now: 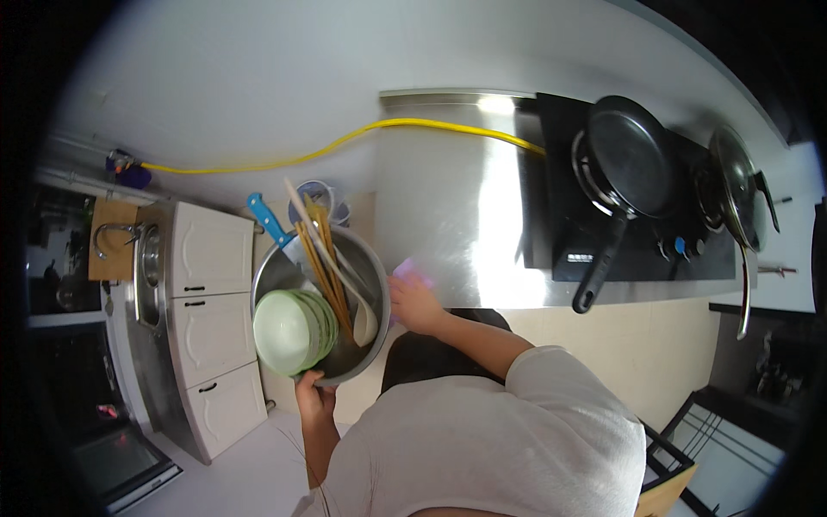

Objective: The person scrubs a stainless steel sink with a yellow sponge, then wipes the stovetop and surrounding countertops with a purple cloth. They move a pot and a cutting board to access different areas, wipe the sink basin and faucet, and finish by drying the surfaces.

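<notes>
My left hand (315, 395) grips the near rim of a round metal basin (376, 274), held tilted off the left end of the counter. Inside it lean stacked pale green bowls (284, 334), several wooden chopsticks (326, 277), a long-handled ladle (365, 324) and a knife with a blue handle (269, 219). My right hand (417, 303) is closed on a purple cloth (413, 272) at the counter's front left corner, beside the basin's right rim. The fingertips of that hand are partly hidden by the cloth and the basin.
The steel counter (439, 198) carries a black gas stove (560, 233) with a frying pan (633, 155) and a lidded pan (736, 189). A yellow hose (345, 138) runs along the wall. White cabinets (215, 250) with a sink (150, 258) stand at left. Behind the basin is a bucket (315, 189).
</notes>
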`<action>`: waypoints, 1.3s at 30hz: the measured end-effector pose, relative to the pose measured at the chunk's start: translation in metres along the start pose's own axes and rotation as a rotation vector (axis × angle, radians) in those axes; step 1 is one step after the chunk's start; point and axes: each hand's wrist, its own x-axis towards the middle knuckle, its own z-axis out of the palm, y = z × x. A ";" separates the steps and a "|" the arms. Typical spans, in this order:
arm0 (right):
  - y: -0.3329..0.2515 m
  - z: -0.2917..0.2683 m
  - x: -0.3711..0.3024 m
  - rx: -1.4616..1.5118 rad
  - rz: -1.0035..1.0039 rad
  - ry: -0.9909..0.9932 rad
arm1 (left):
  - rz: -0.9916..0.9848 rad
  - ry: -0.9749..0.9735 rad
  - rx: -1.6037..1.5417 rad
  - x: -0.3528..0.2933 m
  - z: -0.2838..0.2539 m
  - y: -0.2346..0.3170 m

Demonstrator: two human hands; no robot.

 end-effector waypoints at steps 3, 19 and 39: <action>0.019 -0.010 -0.036 -0.022 -0.062 -0.012 | -0.034 -0.101 0.065 0.022 0.040 -0.011; 0.082 -0.127 -0.274 -0.329 0.650 0.112 | -0.268 -0.376 0.246 0.087 0.165 -0.090; 0.197 -0.118 -0.454 -0.458 1.425 0.923 | -0.263 -0.374 0.214 0.117 0.220 -0.125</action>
